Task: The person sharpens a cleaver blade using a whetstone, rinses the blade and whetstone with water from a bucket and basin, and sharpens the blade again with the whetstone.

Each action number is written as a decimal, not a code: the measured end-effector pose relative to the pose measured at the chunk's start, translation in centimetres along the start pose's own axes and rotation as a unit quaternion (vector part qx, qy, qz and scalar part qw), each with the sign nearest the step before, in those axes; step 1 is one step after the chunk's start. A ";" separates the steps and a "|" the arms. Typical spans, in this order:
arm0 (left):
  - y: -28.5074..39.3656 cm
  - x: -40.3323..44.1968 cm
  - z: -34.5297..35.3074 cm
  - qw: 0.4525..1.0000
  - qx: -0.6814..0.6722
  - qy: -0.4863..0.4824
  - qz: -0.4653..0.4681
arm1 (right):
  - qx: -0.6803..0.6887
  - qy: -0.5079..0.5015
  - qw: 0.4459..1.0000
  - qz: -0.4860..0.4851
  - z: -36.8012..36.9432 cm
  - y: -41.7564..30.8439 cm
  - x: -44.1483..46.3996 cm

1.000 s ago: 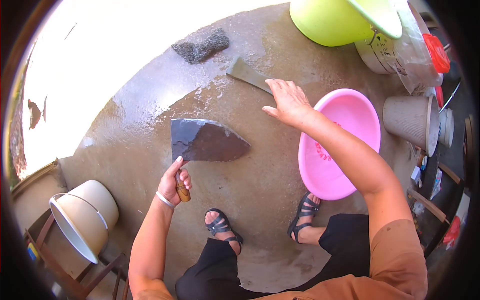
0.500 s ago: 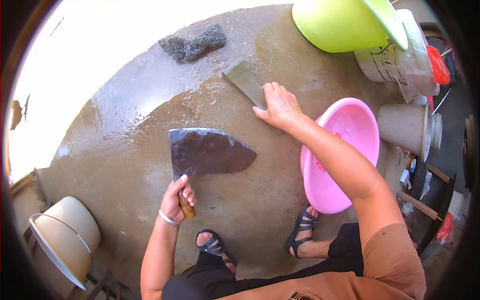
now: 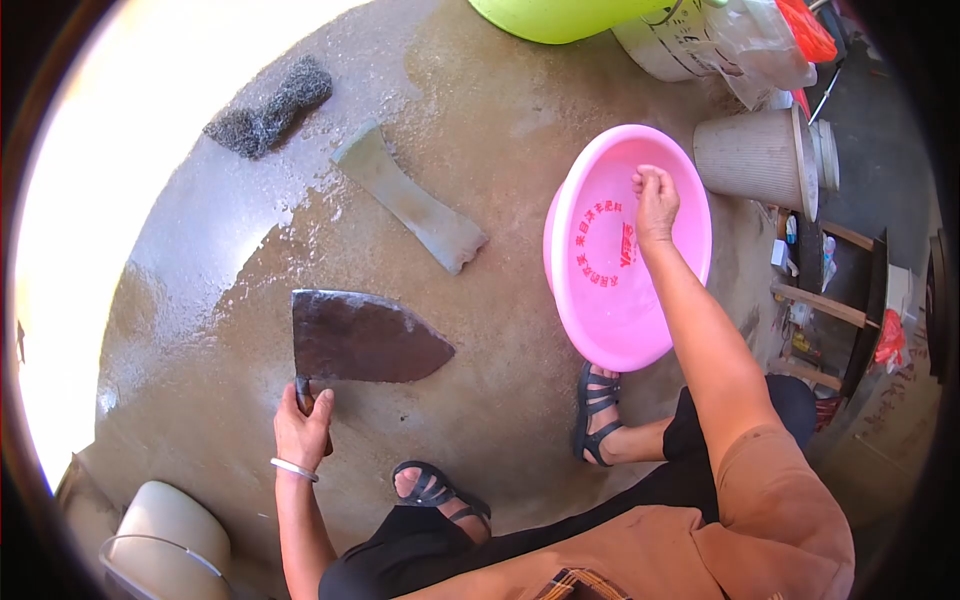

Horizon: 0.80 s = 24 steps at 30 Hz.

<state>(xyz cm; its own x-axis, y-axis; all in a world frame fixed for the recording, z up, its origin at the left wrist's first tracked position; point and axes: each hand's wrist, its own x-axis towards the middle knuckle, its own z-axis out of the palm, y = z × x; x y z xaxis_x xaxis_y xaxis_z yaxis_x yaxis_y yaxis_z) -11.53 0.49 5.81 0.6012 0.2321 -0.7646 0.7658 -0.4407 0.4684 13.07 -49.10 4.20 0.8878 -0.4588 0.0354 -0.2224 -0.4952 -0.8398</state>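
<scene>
My left hand (image 3: 301,425) is closed round the wooden handle of a large cleaver (image 3: 365,338), a broad dark blade with a pale upper edge, held over the wet floor. Over the inside of a pink basin (image 3: 697,270) hangs my right hand (image 3: 655,203), its fingers curled together and nothing showing in them. Red lettering marks the basin's bottom. A worn grey whetstone (image 3: 408,200), narrow in the middle, lies on the floor between the blade and the basin. Beyond it sits a dark, wiry mesh bundle (image 3: 270,108).
A lime-green basin (image 3: 560,15) and a white bucket (image 3: 655,48) stand at the far right. Beside the pink basin is a grey ribbed bin (image 3: 755,160). A cream bucket (image 3: 175,530) with a wire handle is at lower left. My sandalled feet flank the near floor.
My right hand has let go of the whetstone and moved right, over the pink basin. The whetstone now lies free on the floor. My left hand still grips the cleaver; the view has shifted.
</scene>
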 end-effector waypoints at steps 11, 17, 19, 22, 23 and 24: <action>19.6 8.8 9.2 0.995 0.003 0.052 0.081 | 0.408 -0.164 0.845 0.306 1.3 -10.5 -10.3; 22.6 12.3 16.7 0.938 0.075 0.336 -0.040 | 0.204 -0.083 0.959 0.178 -0.1 -4.6 -8.9; 23.3 10.7 13.7 0.967 -0.021 0.251 -0.046 | 0.009 0.068 0.987 0.143 -2.5 4.5 -7.5; 19.8 11.1 11.8 0.962 -0.245 0.088 0.080 | 0.052 0.107 0.974 0.190 -2.8 7.8 -7.0; 18.8 11.0 11.0 0.923 -0.371 -0.027 0.099 | 0.184 0.076 0.949 0.246 -2.8 7.3 -7.3; 18.3 10.4 9.8 0.917 -0.387 -0.091 0.047 | 0.277 0.003 0.911 0.306 -2.2 3.3 -7.8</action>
<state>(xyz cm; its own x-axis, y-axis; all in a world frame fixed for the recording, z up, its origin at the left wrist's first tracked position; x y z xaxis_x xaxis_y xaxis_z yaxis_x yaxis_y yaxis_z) 6.49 -13.68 2.05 0.6791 0.0455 -0.7327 0.6873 0.3112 0.6564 4.56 -48.79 2.41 0.6637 -0.5278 -0.5300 -0.4359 0.3029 -0.8475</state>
